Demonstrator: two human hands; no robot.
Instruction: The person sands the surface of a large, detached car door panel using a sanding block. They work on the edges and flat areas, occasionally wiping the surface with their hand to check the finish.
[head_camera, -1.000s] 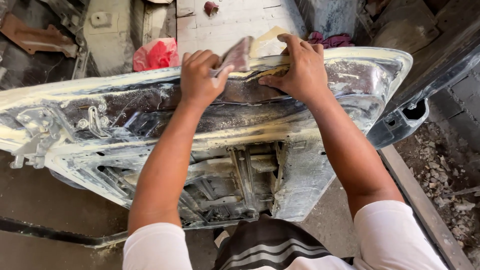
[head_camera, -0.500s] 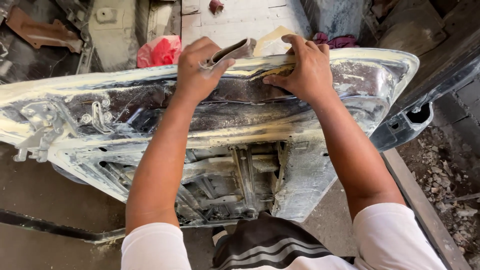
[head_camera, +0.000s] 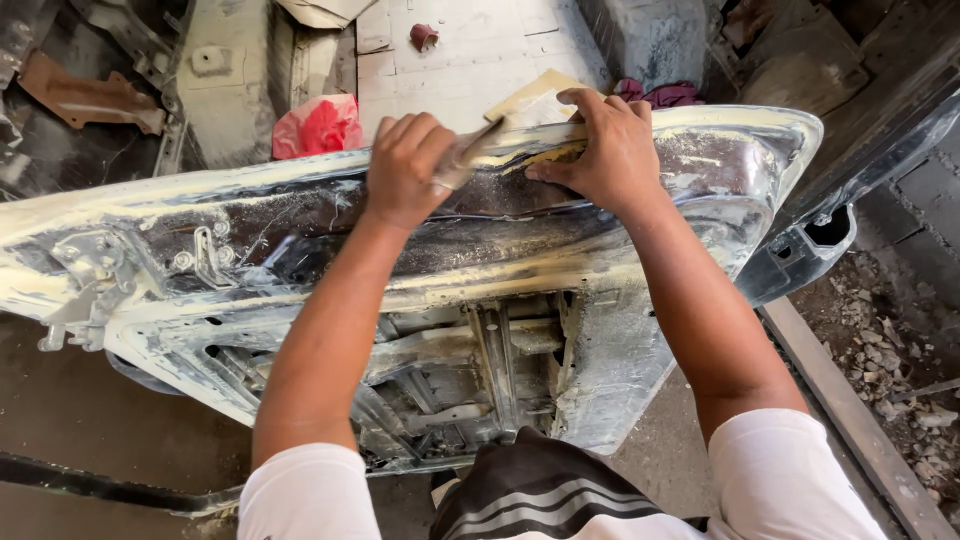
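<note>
Metal scraper (head_camera: 470, 152) in left hand (head_camera: 405, 170), blade pointing up-right.

A silvery-grey car door panel (head_camera: 640, 250), streaked with cream and yellowish dust, is seen. A pale metallic scraper (head_camera: 470, 152) is shown above its top edge. Beyond the panel, a red bag (head_camera: 318, 126), a maroon rag (head_camera: 665, 94) and a tan card (head_camera: 535, 98) are seen. White sleeves (head_camera: 790, 480) and black-and-white-striped fabric (head_camera: 540, 495) appear below it.
</note>
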